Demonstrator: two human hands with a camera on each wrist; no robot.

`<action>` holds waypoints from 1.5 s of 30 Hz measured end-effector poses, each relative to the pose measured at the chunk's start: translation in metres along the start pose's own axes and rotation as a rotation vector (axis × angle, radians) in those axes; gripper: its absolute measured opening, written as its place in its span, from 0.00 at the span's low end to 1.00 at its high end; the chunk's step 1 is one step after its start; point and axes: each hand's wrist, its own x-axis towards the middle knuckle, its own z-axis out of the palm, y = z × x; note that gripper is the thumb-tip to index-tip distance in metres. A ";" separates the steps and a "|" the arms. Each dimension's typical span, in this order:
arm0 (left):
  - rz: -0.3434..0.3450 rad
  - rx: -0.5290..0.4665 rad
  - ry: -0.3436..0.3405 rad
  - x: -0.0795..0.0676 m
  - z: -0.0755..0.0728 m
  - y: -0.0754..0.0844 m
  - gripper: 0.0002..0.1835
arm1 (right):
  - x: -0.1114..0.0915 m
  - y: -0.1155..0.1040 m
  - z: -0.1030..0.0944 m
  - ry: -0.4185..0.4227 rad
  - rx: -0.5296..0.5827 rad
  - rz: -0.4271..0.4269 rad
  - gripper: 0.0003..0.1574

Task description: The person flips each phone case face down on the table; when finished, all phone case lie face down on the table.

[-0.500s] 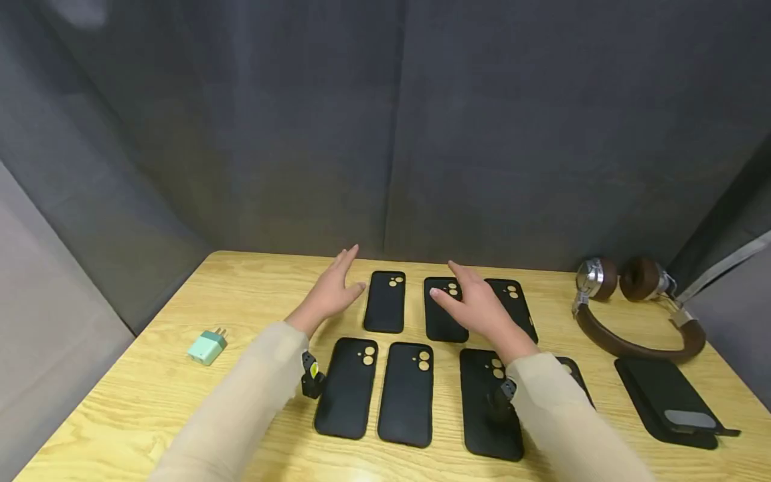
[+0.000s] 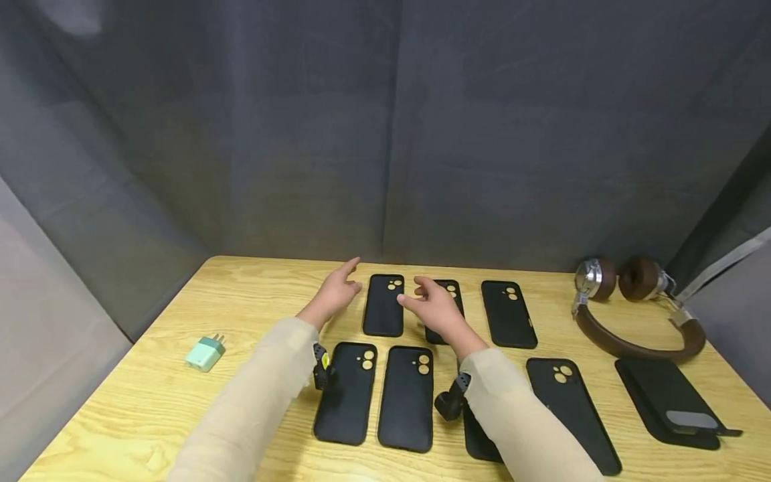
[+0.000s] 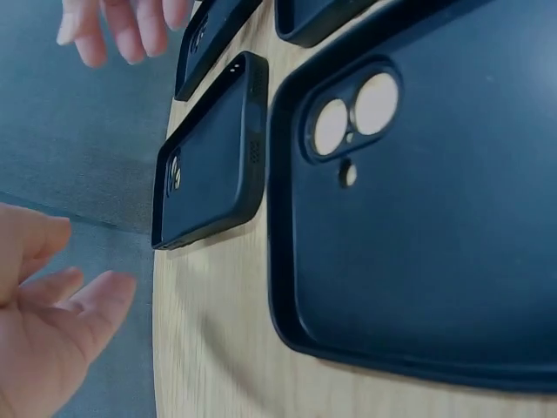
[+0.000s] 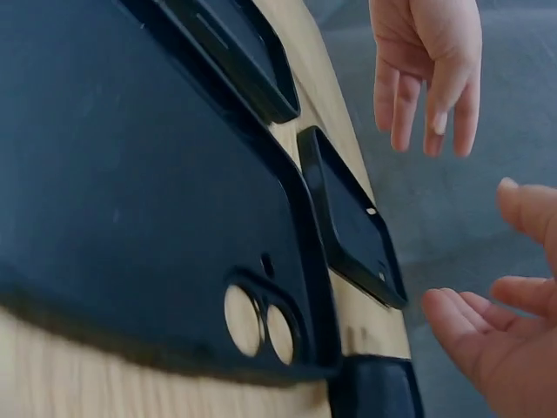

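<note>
At five o'clock in the head view, seven matte-black rectangular phone cases (image 2: 406, 402) lie in two rows on the pale wood-grain bench (image 2: 120, 415).

We count three far and four near, one partly behind the cream right sleeve (image 2: 518, 415); we judge the rows largely formed, but what remains we cannot tell. The cases we can see into lie hollow side up, wood showing through their camera holes. The left hand (image 2: 333, 293) hovers at nine o'clock from the far row's left-hand case (image 2: 382, 314); the right hand (image 2: 435, 308) partly screens the middle case (image 2: 456, 302). Both hands have relaxed fingers, thumbs apart, and hold nothing.
</note>
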 end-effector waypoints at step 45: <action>-0.287 -0.188 0.056 0.034 0.030 -0.024 0.23 | 0.021 0.003 0.042 0.046 -0.169 0.155 0.30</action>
